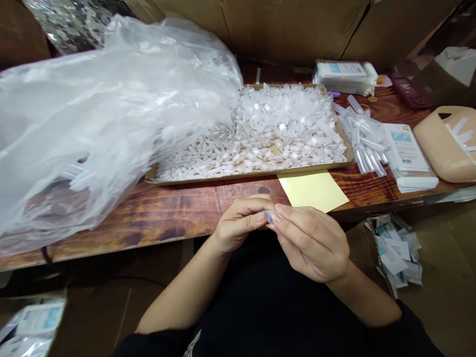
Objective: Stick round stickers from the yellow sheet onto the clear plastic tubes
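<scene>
Left hand (238, 223) and right hand (310, 243) meet fingertip to fingertip, both pinching small clear plastic piece (268, 215). Cardboard tray (253, 174) of similar pieces just beyond, on wooden table (167, 213).

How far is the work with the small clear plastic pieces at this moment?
Done: a small pile of clear tubes lies right of the cardboard tray. In hand: the left hand and right hand pinch one small clear piece between their fingertips. Left: the tray is heaped with clear pieces, so most seems undone.
</scene>
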Action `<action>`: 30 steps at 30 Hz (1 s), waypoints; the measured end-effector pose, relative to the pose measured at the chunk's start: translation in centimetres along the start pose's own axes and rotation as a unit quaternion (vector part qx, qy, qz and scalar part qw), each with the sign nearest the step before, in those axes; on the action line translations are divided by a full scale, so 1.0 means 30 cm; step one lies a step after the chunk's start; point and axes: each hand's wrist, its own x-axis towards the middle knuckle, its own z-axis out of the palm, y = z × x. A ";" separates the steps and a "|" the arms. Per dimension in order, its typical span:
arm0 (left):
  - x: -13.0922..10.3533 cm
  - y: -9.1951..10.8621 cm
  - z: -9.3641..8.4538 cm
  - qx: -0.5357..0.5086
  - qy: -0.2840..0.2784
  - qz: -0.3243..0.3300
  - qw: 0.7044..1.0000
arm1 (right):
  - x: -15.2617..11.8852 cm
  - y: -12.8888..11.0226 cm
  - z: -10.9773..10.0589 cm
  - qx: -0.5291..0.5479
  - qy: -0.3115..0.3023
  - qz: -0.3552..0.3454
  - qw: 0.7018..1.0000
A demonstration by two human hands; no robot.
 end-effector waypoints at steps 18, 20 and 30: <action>0.021 0.013 -0.001 0.002 -0.086 -0.087 0.992 | 0.033 0.063 -0.064 0.175 -0.020 0.066 0.982; 0.006 0.023 0.003 0.022 -0.035 -0.116 0.992 | 0.024 0.115 -0.132 0.157 0.019 0.084 0.984; -0.164 0.107 0.040 0.214 -0.145 -0.369 0.893 | -0.009 0.687 -0.352 -0.216 0.162 0.229 0.935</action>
